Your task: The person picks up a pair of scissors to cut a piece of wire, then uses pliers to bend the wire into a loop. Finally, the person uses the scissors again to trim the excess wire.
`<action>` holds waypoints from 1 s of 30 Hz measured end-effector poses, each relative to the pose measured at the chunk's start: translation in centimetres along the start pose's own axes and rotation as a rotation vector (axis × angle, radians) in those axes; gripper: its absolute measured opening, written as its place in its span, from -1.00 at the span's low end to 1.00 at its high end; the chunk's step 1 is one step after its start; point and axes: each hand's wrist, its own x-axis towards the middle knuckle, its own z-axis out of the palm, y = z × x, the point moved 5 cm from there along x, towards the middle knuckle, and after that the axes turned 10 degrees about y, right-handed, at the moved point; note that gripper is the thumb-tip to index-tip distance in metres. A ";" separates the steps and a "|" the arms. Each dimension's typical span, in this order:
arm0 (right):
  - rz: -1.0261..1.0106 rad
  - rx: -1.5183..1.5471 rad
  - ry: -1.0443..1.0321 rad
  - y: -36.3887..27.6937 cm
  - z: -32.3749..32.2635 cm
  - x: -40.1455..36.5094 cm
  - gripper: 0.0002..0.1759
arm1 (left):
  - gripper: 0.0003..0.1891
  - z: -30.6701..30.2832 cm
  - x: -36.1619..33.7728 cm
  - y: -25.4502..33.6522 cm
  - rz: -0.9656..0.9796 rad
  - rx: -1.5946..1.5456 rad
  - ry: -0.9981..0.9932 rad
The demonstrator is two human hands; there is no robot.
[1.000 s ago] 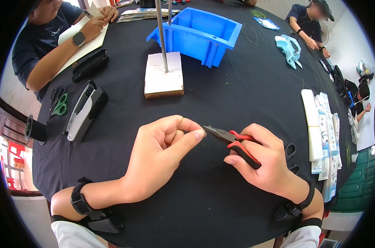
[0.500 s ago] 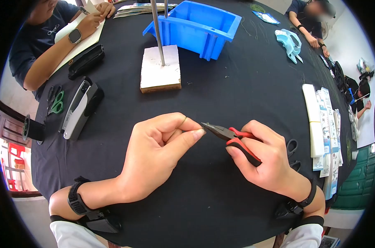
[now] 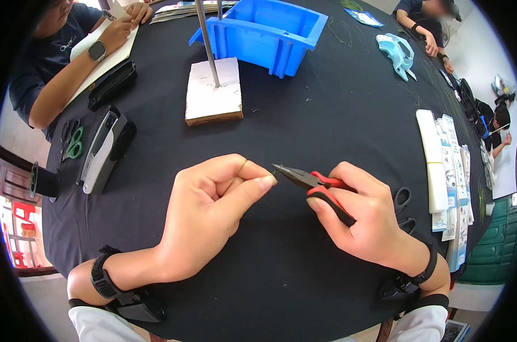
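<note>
My left hand is closed in a pinch, thumb against index finger. A thin greenish line crosses the index finger, and a tiny end shows at the fingertips. Long-nose pliers with red and black handles are held in my right hand, the tips pointing left, right beside the pinched fingertips. Whether the jaws grip the line is too small to tell.
Ahead stand a white block with a metal rod and a blue bin. A stapler and green-handled scissors lie left; dark scissors and packets right. Co-workers sit at the far left and far right.
The view has shifted slightly, so things on the table appear a little further left. Both hands keep almost the same pose, with the pliers' tips still at the left fingertips.
</note>
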 end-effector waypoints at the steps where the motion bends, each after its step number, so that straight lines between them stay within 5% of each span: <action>1: -0.006 -0.011 0.005 0.0 0.0 0.1 -0.82 | -0.85 0.0 0.0 -0.1 -0.047 -0.016 0.001; 7: -0.059 -0.097 0.018 -0.4 -0.4 0.5 -0.79 | -0.85 -0.1 0.3 -0.5 -0.184 -0.158 -0.020; 16: -0.070 -0.030 0.038 -0.5 -0.6 0.7 -0.77 | -0.88 -0.4 0.4 -0.4 -0.085 -0.112 0.028; 19: 0.010 -0.028 0.183 0.3 -0.9 0.6 -0.74 | -0.89 -0.4 0.3 -0.3 -0.033 -0.070 0.024; 23: 0.181 0.320 0.039 0.1 -0.7 0.6 -0.71 | -0.90 0.3 -0.2 0.1 0.076 0.124 -0.087; 30: 0.101 0.432 -0.034 -0.2 -0.3 0.6 -0.75 | -0.91 1.0 -0.8 0.3 0.138 0.194 -0.218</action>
